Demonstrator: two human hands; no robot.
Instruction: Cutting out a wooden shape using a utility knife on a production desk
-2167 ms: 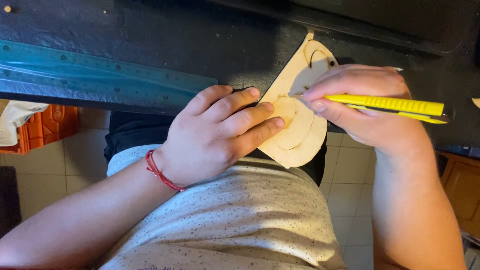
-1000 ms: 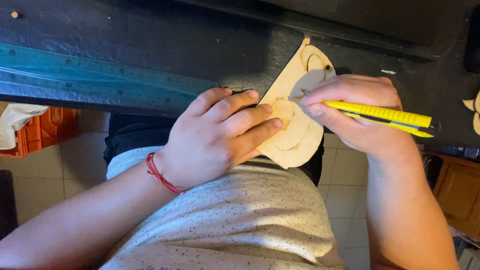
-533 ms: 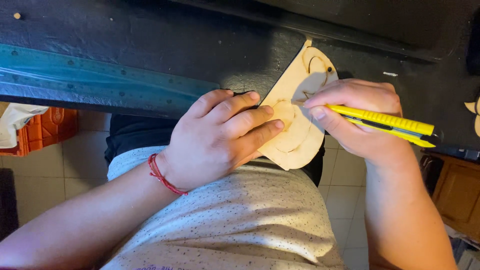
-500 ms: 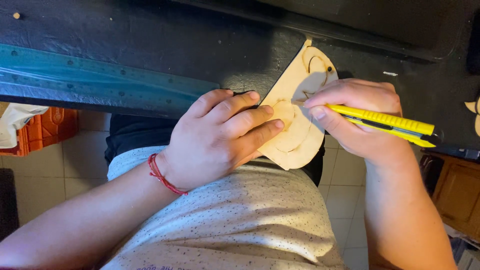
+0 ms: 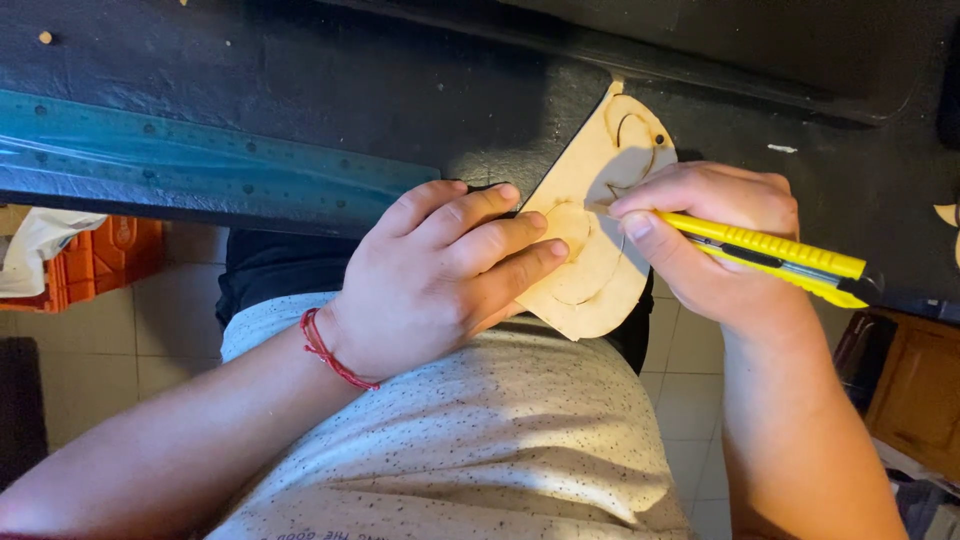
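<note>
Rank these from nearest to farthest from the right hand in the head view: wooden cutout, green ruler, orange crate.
1. Wooden cutout: directly under the right hand, at the table edge, where the left hand presses it down.
2. Green ruler: to the left, lying across the dark table.
3. Orange crate: far left, down on the tiled floor.

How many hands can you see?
2. The left hand presses down on the thin wooden cutout; the right hand, just right of it, holds a yellow utility knife.
</note>
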